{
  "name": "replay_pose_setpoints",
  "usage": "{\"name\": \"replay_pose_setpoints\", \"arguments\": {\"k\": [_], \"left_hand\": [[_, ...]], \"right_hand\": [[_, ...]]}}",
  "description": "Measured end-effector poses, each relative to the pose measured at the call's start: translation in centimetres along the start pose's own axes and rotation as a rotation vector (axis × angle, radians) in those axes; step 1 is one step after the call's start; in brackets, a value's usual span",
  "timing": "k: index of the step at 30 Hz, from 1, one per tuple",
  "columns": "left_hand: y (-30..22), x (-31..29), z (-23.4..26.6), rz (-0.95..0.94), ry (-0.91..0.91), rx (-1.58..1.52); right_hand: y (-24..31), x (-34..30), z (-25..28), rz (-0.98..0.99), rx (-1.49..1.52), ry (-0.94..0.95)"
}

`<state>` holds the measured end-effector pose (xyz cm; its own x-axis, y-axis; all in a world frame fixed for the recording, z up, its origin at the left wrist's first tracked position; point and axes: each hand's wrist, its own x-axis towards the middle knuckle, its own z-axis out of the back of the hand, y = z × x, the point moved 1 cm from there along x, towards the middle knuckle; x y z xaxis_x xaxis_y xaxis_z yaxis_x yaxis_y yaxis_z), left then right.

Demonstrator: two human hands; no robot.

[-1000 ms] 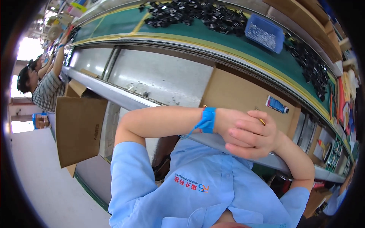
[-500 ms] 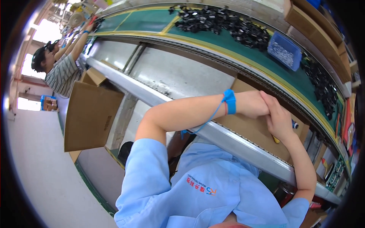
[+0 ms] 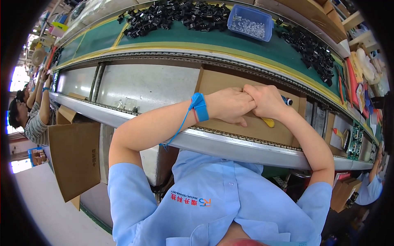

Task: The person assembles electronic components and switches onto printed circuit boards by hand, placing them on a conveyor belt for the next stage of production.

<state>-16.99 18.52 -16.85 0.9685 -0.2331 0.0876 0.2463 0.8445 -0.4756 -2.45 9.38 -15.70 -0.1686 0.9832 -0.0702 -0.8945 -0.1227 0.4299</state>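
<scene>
My left hand, with a blue wrist strap and its cord, lies back up above a brown cardboard piece. My right hand rests against it, fingers closed over the left hand's fingers. The left thumb shows, pointing down and apart; its other fingers are mostly hidden. No object shows between the hands. Just under my right hand lies a yellow handle-like piece, its other end hidden. By the right wrist is a small blue and black item, partly covered.
Beyond the rails, a green belt carries heaped black parts and a blue bin of small clear pieces. A metal rail runs before me. Cardboard box at left, green circuit boards at right. A person works far left.
The view has swung to the right, so the scene sits further left. My hands stay together over the cardboard; the left thumb now shows.
</scene>
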Motion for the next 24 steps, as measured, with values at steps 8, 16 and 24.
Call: {"name": "replay_pose_setpoints", "arguments": {"k": [8, 16, 24], "left_hand": [[0.4, 0.7, -0.1, 0.207, 0.248, -0.392], [1.5, 0.8, -0.6, 0.226, 0.251, -0.443], [1.6, 0.7, -0.6, 0.231, 0.251, -0.448]], "right_hand": [[-0.4, 0.4, -1.7, -0.148, 0.289, 0.19], [-1.2, 0.9, -2.4, -0.162, 0.456, 0.207], [-1.2, 1.1, -2.4, -0.149, 0.435, 0.203]]}}
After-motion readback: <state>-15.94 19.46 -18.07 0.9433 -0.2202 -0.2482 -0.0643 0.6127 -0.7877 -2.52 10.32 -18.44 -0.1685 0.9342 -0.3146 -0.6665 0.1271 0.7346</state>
